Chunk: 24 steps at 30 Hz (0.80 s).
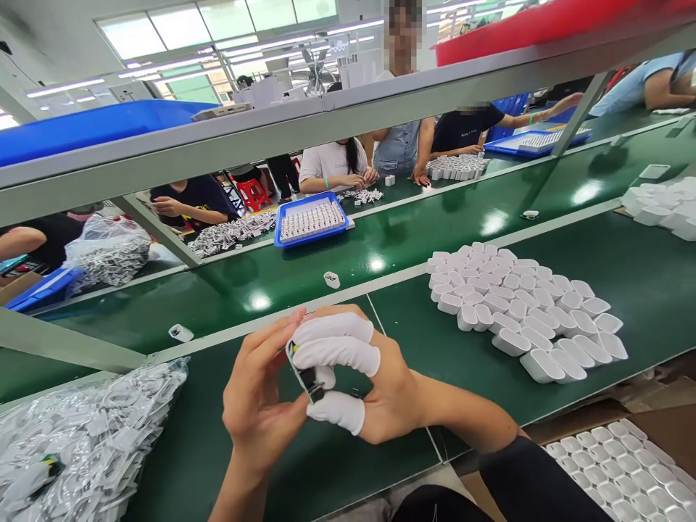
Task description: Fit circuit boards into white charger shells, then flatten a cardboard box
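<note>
Both of my hands are together above the green bench, gripping a small white plastic housing (309, 378) with black and yellow electronic parts at its open side. My left hand (255, 395) is bare and presses the housing from the left, fingers over the top edge and thumb below. White finger cots cover the fingers and thumb of my right hand (380, 377), which pinches the parts from the right. The housing is tilted, and most of its outer face is hidden behind my left fingers.
White shells (522, 290) stand grouped on the bench at right. A plastic bag of white pieces (92, 435) lies at left. Beyond runs a green conveyor (402, 246) carrying a few small units. A shelf beam (326, 119) crosses overhead. A carton of shells (609, 464) sits lower right; co-workers sit opposite.
</note>
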{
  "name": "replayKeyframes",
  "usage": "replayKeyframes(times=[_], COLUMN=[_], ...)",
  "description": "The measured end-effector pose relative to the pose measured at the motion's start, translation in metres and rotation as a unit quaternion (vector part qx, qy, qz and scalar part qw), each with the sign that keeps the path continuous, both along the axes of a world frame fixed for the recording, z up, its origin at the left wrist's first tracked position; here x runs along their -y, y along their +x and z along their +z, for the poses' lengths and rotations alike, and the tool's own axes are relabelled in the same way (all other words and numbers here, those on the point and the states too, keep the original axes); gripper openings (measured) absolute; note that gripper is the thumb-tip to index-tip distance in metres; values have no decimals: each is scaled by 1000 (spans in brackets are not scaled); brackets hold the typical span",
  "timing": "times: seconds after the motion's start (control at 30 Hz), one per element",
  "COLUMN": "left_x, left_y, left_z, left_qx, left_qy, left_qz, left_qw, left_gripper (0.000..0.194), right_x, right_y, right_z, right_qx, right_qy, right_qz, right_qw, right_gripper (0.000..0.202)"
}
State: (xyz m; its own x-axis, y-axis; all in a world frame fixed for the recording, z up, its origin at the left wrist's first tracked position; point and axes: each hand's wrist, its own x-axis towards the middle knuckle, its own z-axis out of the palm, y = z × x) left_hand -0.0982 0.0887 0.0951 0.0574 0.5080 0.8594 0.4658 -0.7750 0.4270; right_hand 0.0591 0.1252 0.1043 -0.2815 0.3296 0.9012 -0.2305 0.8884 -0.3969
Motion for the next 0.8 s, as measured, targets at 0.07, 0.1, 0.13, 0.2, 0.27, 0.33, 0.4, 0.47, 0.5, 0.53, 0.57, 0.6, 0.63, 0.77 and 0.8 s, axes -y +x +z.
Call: replayKeyframes(times=[0.07, 0.1, 0.13, 0.2, 0.27, 0.33, 0.4, 0.47, 0.5, 0.53, 0.57, 0.6, 0.63, 0.77, 0.8], left_x=[-3, -4, -6, -8, -10, -11, -11, -10, -10, -10, -10, -10, -10, -11, -12], left_y=[-1, -2, -2, -4, -7, -8, -8, -6, -5, -3, -2, -1, -1, -4, -6], left_z=[-1, -1, -1, -3, -5, -5, -5, -4, -3, -3, -3, -3, -3, -5, -5], left_qx=[5, 9, 14, 18, 6, -30, -75, -110, -123, -134, -143, -149, -150, -119, -109], left_qy=[-4, -9, -13, -14, -3, 21, 52, 81, 91, 101, 109, 112, 110, 102, 111], left_qz=[6, 9, 12, 18, 30, 52, 83, 111, 123, 136, 147, 155, 160, 175, 186], left_qw=[1000, 1000, 1000, 1000, 1000, 998, 992, 984, 981, 976, 973, 970, 969, 972, 970], left_gripper=[61, 62, 62, 63, 66, 69, 71, 71, 70, 69, 68, 67, 66, 61, 60], right_x=[-3, -5, -6, -8, -10, -13, -16, -20, -21, -22, -23, -23, -23, -21, -19], right_y=[0, -1, -1, -2, -3, -3, -4, -5, -6, -7, -9, -10, -12, -12, -11], right_z=[-1, -1, -1, -1, -1, 0, 0, 0, -1, -1, -2, -4, -5, -10, -11], right_qx=[19, 33, 45, 57, 61, 60, 57, 45, 38, 32, 28, 27, 30, 44, 43], right_qy=[-20, -42, -74, -182, -306, -397, -442, -464, -470, -474, -476, -475, -472, -377, -323], right_qz=[11, 16, 23, 66, 143, 220, 263, 268, 260, 250, 242, 236, 230, 127, 77], right_qw=[1000, 998, 996, 979, 939, 889, 856, 843, 843, 844, 845, 847, 850, 916, 942], right_gripper=[22, 26, 33, 55, 72, 73, 71, 69, 68, 65, 63, 61, 60, 69, 70])
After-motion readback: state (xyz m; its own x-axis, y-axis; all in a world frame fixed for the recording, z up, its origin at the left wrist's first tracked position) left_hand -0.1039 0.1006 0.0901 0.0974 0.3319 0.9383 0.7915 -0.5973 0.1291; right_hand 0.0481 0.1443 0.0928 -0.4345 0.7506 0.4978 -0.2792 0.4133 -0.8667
